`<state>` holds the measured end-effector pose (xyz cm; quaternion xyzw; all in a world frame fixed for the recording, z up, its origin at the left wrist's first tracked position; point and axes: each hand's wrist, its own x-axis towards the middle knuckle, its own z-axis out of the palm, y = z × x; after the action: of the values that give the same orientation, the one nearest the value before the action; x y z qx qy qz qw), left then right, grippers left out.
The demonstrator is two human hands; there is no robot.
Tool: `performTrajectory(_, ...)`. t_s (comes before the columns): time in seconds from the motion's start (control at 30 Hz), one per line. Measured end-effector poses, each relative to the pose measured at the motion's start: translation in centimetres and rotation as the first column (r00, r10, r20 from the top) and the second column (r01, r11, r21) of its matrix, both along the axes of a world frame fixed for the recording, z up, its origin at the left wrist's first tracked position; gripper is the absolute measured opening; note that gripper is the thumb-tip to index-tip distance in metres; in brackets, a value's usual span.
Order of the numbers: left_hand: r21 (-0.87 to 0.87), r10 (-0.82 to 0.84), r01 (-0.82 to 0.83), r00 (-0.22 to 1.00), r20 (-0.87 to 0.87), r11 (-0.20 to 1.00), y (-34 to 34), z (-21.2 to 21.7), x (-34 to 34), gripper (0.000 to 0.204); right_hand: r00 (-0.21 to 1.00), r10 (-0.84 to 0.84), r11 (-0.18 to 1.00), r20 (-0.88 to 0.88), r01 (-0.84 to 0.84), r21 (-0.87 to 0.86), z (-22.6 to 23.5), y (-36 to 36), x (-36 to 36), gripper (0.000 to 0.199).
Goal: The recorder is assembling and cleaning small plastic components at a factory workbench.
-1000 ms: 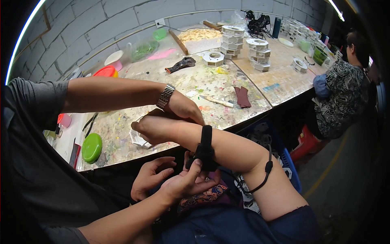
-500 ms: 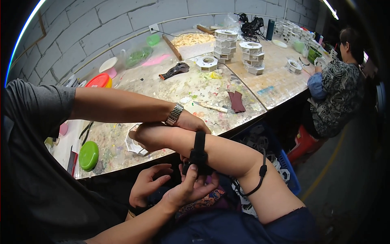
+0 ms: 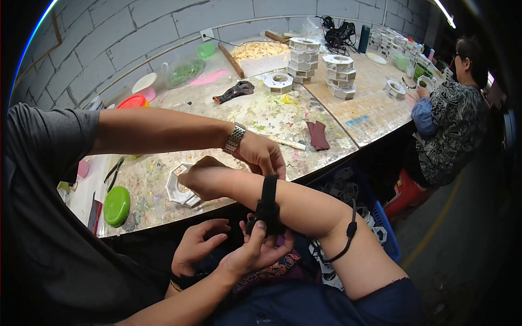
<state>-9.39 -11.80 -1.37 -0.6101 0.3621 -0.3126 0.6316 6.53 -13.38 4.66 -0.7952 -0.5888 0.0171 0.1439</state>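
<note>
The right hand (image 3: 202, 179) is clenched in a loose fist with nothing visibly in it, held over the front edge of the worktop (image 3: 261, 114). It is just beside a white octagon piece (image 3: 178, 189) that lies there. Its bare forearm crosses the picture from the lower right. A black strap (image 3: 269, 196) is wrapped around that forearm near the middle, and a thin black cord (image 3: 348, 239) loops around the arm closer to the elbow.

The left hand (image 3: 198, 245) is released, fingers spread and curled, below the worktop edge and near the strap without touching it.

A second person in a grey sleeve (image 3: 43, 163) works on the strap with 2 hands. The hand with a metal watch (image 3: 263, 155) presses on the strap from above, and the other hand (image 3: 258, 251) pinches its lower end from beneath.

On the worktop sit a green lid (image 3: 117, 205), a red lid (image 3: 132, 101) and 2 stacks of white octagon pieces (image 3: 321, 62). A third person in a patterned top (image 3: 451, 130) sits at the far right.
</note>
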Motion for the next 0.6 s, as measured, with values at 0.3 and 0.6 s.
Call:
performTrajectory(0.3,0.072,-0.021,0.022,1.0,-0.016,0.997,0.3,0.8,0.5,0.039,0.993,0.003,1.0,0.115,-0.001,-0.02,0.1,0.3,0.1,0.022)
performTrajectory(0.6,0.074,-0.115,0.12,0.991,-0.063,0.99,1.1,1.0,1.8,0.045,0.948,-0.051,0.997,0.316,0.027,0.078,-3.1,1.1,0.5,0.013)
